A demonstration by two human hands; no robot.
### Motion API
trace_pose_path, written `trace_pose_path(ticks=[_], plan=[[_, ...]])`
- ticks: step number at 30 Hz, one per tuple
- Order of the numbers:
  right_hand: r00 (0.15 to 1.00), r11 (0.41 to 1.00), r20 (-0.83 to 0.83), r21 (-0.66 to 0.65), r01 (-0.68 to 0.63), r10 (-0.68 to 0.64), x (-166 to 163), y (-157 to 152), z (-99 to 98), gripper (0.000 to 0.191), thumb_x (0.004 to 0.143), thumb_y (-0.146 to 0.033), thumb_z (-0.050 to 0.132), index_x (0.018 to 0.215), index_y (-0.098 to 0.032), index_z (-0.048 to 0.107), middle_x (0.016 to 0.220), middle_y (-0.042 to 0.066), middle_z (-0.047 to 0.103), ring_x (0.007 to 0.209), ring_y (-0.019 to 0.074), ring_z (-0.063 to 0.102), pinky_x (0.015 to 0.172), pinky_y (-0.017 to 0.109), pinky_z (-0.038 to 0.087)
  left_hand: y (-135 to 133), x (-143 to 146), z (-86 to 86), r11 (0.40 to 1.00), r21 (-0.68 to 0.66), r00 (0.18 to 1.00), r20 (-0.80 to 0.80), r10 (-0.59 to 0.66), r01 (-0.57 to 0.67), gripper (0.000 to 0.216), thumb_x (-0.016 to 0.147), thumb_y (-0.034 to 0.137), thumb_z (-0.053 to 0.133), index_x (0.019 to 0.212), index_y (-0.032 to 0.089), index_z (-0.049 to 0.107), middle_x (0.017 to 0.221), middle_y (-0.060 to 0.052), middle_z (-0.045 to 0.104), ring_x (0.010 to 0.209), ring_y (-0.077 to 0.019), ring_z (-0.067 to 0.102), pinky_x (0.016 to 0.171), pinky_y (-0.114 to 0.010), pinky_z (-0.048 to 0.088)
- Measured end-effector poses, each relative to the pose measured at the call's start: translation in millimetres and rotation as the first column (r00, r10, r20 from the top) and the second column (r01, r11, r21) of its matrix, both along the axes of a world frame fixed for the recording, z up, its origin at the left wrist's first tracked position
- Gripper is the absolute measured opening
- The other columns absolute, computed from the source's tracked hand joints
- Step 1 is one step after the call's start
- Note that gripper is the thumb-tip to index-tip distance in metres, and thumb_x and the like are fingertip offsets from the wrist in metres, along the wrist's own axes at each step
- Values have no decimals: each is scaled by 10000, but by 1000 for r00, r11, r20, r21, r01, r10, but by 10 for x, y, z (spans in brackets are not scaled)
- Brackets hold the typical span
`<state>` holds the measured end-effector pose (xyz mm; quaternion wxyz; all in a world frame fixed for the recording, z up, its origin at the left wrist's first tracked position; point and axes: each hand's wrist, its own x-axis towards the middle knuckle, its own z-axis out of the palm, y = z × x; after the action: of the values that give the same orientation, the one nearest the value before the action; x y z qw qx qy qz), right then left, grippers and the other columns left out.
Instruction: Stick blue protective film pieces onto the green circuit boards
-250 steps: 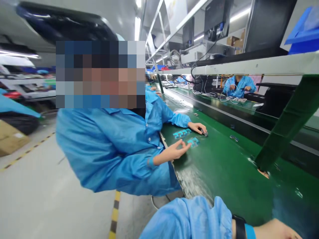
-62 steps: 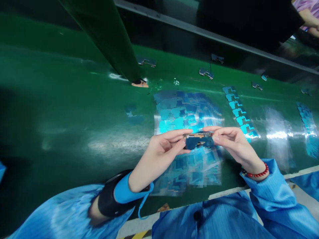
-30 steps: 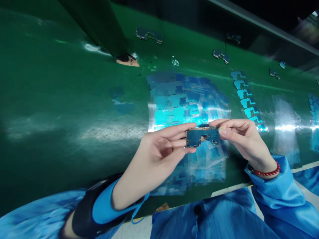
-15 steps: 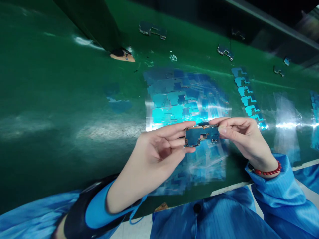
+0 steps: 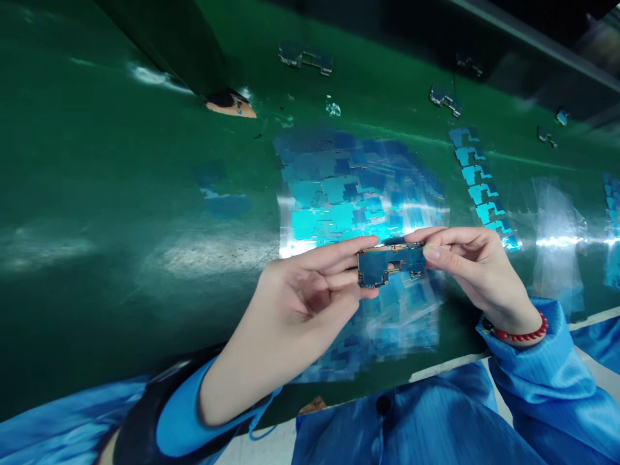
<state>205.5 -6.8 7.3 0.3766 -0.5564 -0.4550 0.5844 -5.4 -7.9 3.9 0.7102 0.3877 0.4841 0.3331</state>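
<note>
1. The board has tipped since two seconds ago, showing more flat side.
2. The left hand, fingers slightly apart, holds its left end.
3. The right hand pinches its right end.
4. It is above blue stickers, in from the desk's front edge.

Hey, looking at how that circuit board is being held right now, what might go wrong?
First, the circuit board sits by its two ends in the fingers of the left hand and right hand, so it might slip and drop onto the film sheets below.
Second, those fingers are bare, so they could leave smudges on the board.
Third, the sheets lie close beneath the hands, so a brush might shift them.
</note>
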Motion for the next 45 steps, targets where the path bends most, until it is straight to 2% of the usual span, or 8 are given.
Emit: trace_pose_path(ticks=[6, 19, 45], plan=[[1000, 1000, -6, 1, -4, 4, 7, -2, -1, 50, 755, -230, 744, 707, -225, 736, 930, 17, 735, 840, 147, 667, 732, 256, 540, 2, -10, 7, 999, 14, 996, -77, -35, 37, 363, 730, 203, 693, 1089, 254, 690, 894, 10, 756, 806, -227, 724, 784, -297, 594], [998, 999, 63, 49, 6, -9, 3, -6, 3, 38, 754, -250, 747, 719, -238, 742, 915, 21, 737, 859, 171, 669, 695, 268, 532, -20, 1, 5, 999, 38, 998, -63, -5, 8, 363, 743, 206, 683, 1101, 260, 688, 812, 27, 756, 814, -220, 724, 790, -292, 598], [998, 999, 62, 52, 13, -16, 4, -6, -21, 45, 760, -249, 741, 717, -236, 744, 924, 21, 738, 869, 172, 664, 682, 257, 523, -4, -6, 12, 1000, 14, 997, -80, -18, 19, 386, 738, 214, 678, 1122, 253, 677, 879, 9, 756, 833, -237, 722, 793, -310, 600]])
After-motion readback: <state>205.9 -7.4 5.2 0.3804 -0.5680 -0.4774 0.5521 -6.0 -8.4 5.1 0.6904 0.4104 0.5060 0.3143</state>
